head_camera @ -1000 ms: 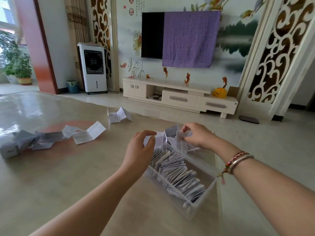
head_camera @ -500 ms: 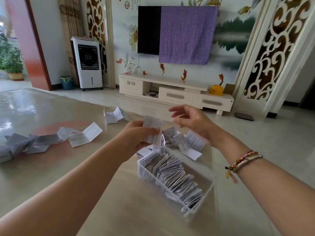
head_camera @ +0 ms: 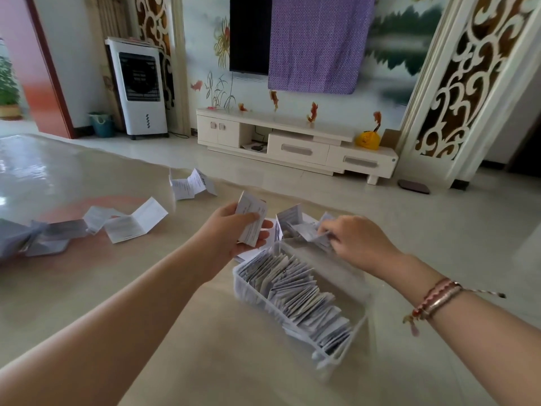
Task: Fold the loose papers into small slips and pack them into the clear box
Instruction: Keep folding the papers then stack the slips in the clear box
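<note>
Both hands at the far end of the clear box (head_camera: 355, 326), mid-table.

Left hand (head_camera: 234, 230) grips a folded slip (head_camera: 251, 221) upright, just beyond the box. Right hand (head_camera: 355, 241) pinches a loose paper (head_camera: 311, 234) over the box's far rim; fingertips blurred. Packed slips (head_camera: 295, 291) fill the box's left side.

White printed slips (head_camera: 295, 291) in the clear box (head_camera: 348, 351); purple patterned cloth (head_camera: 317, 42) over a black television (head_camera: 248, 33)
</note>
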{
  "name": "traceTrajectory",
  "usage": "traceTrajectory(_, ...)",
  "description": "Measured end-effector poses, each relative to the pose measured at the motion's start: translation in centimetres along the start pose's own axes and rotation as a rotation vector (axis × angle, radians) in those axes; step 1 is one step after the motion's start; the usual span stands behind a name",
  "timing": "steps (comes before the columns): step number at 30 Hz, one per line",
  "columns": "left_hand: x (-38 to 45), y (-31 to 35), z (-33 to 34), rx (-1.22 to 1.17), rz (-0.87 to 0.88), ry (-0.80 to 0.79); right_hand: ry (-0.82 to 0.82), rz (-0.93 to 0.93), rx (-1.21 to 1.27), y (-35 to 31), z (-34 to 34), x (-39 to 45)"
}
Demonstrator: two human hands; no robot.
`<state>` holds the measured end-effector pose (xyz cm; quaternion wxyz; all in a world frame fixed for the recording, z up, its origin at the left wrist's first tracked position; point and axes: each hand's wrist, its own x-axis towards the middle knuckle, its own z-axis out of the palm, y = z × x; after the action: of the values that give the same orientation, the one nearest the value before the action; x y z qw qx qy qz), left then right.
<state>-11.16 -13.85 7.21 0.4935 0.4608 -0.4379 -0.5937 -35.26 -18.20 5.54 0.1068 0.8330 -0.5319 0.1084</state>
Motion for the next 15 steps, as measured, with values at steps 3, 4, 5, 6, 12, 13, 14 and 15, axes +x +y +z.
traceTrajectory(3,-0.1,0.4,0.8,0.064,0.021,-0.041,0.153,0.028,0.562,-2.2,-3.4,0.3)
traceTrajectory(4,-0.1,0.6,1.2,0.079,0.024,-0.085,0.128,-0.006,0.694,-3.0,-4.4,0.4)
traceTrajectory(5,-0.2,0.8,1.5,0.094,0.028,-0.144,0.076,-0.045,0.792,-3.9,-5.1,0.7)
traceTrajectory(6,-0.1,1.0,1.9,0.108,0.037,-0.209,0.013,-0.065,0.872,-4.4,-5.4,0.8)
traceTrajectory(12,0.5,1.7,2.0,0.072,0.006,-0.307,-0.147,-0.004,1.116,-3.1,-5.8,0.8)
traceTrajectory(13,0.5,1.7,1.8,0.055,-0.005,-0.286,-0.086,0.063,1.08,-2.1,-5.5,0.9)
traceTrajectory(14,0.7,1.6,1.7,0.048,-0.011,-0.266,-0.006,0.153,0.969,-0.8,-4.8,1.1)
traceTrajectory(15,0.8,1.6,1.5,0.053,-0.011,-0.251,0.047,0.261,0.812,0.5,-3.8,1.4)
